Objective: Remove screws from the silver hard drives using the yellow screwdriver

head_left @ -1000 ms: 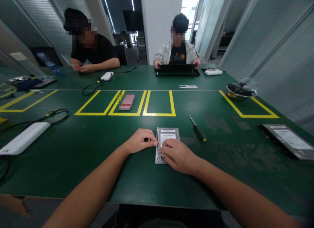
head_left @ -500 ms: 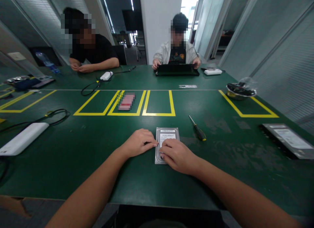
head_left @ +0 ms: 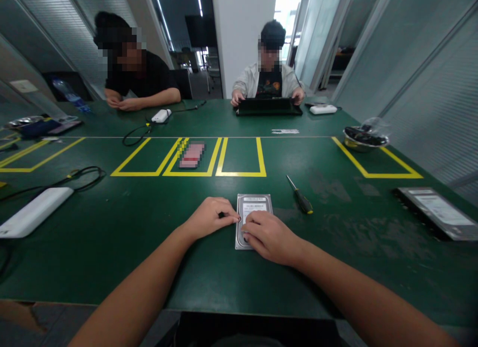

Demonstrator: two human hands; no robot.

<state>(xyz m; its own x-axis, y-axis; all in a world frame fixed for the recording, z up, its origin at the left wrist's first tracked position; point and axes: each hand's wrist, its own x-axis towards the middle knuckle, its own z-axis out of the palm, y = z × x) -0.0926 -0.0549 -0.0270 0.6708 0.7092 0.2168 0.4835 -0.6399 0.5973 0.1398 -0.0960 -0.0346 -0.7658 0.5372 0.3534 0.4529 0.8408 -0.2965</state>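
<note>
A silver hard drive (head_left: 255, 200) with a white label lies flat on the green table (head_left: 123, 257) in front of me. My left hand (head_left: 213, 216) is at its left edge, thumb and fingertips brought together there; whether a small part is between them is too small to tell. Over the drive's lower right half lies my right hand (head_left: 272, 237), its fingers curled together on the label and hiding part of it. What its fingertips hold, if anything, is hidden. To the right of the drive rests a screwdriver (head_left: 303, 200) with a dark and yellow handle.
A second drive-like device (head_left: 440, 210) lies at the right, a metal bowl (head_left: 366, 139) behind it. White power bank (head_left: 35, 212) and cable are at the left. Yellow tape frames (head_left: 241, 174) cross the table; one holds a pink object (head_left: 192, 155). Two people sit opposite, one holding a black panel (head_left: 269, 107).
The camera view has shifted very slightly. Both hands keep nearly the same places at the drive, and the person at the left has tilted the head a little.
</note>
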